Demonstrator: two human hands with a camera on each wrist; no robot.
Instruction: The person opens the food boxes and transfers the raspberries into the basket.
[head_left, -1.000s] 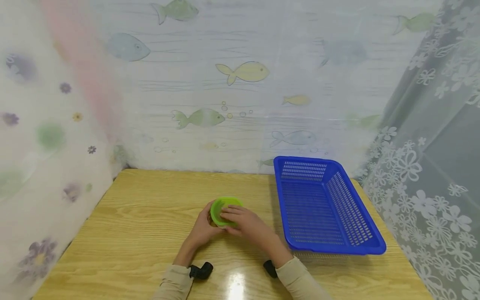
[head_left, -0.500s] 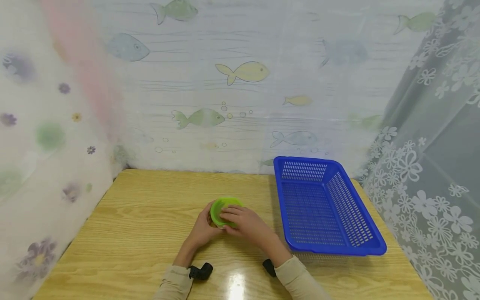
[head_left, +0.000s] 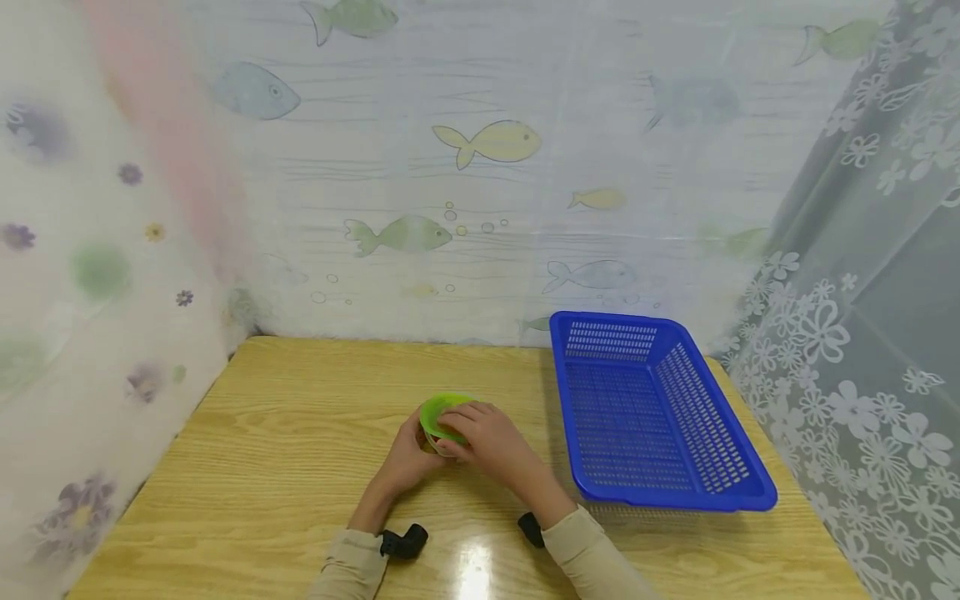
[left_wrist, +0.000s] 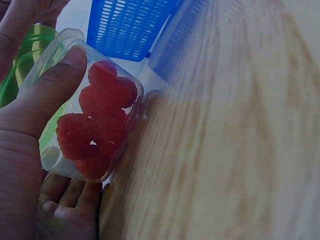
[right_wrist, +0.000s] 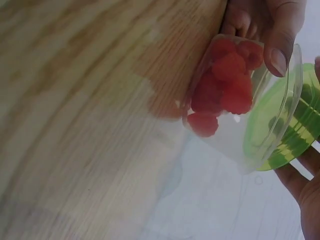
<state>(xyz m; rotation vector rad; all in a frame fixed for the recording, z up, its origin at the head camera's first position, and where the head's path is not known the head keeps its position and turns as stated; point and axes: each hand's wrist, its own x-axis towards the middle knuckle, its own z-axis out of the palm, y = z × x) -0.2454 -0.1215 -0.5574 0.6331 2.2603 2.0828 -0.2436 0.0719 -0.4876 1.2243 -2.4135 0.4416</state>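
The clear container (right_wrist: 225, 142) of raspberries (left_wrist: 100, 125) is around the worktop's (head_left: 285, 467) middle, well in from its side edges, its tilted green lid (head_left: 432, 412) at the mouth. The left hand (head_left: 411, 458) grips the container, thumb on its wall; the right (head_left: 498, 454) bends over the lid, gripping it by the edge, its fingertips partly hidden. The sleeves and the worktop's front edge are cut off.

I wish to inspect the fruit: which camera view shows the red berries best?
The left wrist view: the red berries appear largest there, through the clear container. The right wrist view shows them smaller; in the head view, none is distinct.
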